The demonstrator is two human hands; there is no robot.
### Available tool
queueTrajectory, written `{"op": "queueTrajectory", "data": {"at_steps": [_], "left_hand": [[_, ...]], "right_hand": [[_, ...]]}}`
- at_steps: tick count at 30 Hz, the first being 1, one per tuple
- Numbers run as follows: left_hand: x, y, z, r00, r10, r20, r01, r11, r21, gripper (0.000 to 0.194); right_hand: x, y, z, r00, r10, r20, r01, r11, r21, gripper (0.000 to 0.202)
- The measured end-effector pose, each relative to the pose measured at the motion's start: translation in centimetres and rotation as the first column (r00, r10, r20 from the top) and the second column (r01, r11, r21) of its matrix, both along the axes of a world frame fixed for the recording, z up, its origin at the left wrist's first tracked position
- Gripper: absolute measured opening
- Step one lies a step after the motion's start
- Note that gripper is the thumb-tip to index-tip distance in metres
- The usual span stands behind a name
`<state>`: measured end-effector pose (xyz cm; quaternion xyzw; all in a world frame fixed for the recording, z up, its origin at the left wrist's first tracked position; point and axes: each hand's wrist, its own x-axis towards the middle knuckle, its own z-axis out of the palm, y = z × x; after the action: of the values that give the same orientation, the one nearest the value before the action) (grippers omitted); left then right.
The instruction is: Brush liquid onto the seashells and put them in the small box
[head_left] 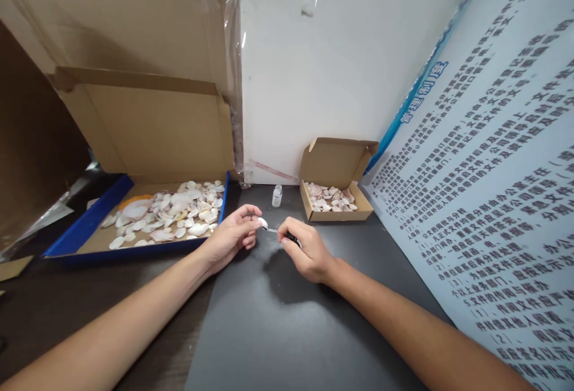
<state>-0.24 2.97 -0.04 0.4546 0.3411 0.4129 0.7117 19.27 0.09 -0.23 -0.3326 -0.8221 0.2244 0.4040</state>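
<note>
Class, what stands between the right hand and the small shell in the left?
Only the slim tool in the right hand, pointing toward the small shell in the left hand. Nothing else visible is between; the bottle stands beyond them.

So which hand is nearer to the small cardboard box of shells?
Right. The right hand is in front of the small box and slightly to its left; the left hand is farther left, beside the blue-edged box.
</note>
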Motion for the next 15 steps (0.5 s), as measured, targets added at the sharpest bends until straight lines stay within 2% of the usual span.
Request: {"op": "queueTrajectory", "data": {"at_steps": [5,11,15], "left_hand": [[-0.01,0.04,-0.02,1.0,0.001,0.009,-0.001,1.0,0.006,0.031],[-0.04,0.09,-0.12,1.0,-0.01,0.02,0.009,1.0,0.008,0.03],[-0.05,0.11,-0.22,1.0,-0.019,0.024,0.018,1.0,0.026,0.028]], "right_hand": [[-0.03,0.14,-0.3,0.992,-0.095,0.084,0.098,0.995,-0.032,0.013],[0.06,0.15,0.04,0.999,-0.036,0.021,0.036,0.999,0.002,0.012],[0.06,0.38,-0.11,0.991,-0.117,0.06,0.119,0.993,-0.023,0.013]]}}
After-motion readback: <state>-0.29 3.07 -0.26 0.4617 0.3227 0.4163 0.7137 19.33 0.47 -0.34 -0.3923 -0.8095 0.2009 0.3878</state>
